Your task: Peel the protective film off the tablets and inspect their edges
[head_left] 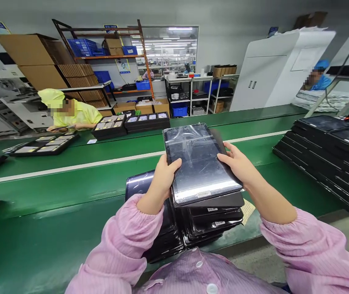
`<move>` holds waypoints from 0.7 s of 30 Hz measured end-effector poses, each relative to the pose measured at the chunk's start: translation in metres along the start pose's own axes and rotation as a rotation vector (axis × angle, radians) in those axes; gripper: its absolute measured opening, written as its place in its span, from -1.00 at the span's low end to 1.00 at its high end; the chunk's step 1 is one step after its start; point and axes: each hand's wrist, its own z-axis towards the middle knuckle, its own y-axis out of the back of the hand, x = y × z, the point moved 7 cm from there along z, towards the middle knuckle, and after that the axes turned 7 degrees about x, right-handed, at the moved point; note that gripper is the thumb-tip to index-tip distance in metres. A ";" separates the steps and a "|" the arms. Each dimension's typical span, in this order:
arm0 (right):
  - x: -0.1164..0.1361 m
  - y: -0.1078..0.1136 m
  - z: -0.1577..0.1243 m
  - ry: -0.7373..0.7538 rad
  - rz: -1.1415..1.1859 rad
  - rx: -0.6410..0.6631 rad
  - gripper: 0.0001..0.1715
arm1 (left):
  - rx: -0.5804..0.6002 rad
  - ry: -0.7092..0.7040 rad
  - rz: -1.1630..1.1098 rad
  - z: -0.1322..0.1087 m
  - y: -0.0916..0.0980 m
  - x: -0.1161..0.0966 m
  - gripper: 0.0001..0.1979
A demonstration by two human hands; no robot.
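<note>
A dark tablet screen (198, 163) covered in glossy film is held up over the green conveyor belt (70, 179). My left hand (163, 177) grips its left edge with the thumb on the glass. My right hand (238, 163) clasps its right edge, fingers curled round the side. Directly beneath sits a stack of similar dark panels (214, 220) with white labels, and a second stack (156, 228) lies to its left, partly hidden by my pink sleeve.
Black trays (327, 151) are stacked at the right of the belt. Trays of small parts (131, 122) lie at the far side. A person in yellow (70, 112) works across the belt at left; another in blue (318, 77) sits far right. Shelves with boxes line the back.
</note>
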 end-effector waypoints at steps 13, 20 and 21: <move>-0.003 -0.018 0.005 0.009 -0.098 0.245 -0.43 | -0.486 0.225 -0.044 -0.072 0.146 -0.004 -0.72; -0.011 -0.044 0.001 -0.050 -0.015 0.348 0.00 | -0.307 0.088 -0.024 -0.054 0.087 0.006 -0.57; -0.006 -0.044 0.000 -0.009 -0.024 0.339 0.02 | -0.230 0.033 0.000 -0.046 0.068 0.006 -0.54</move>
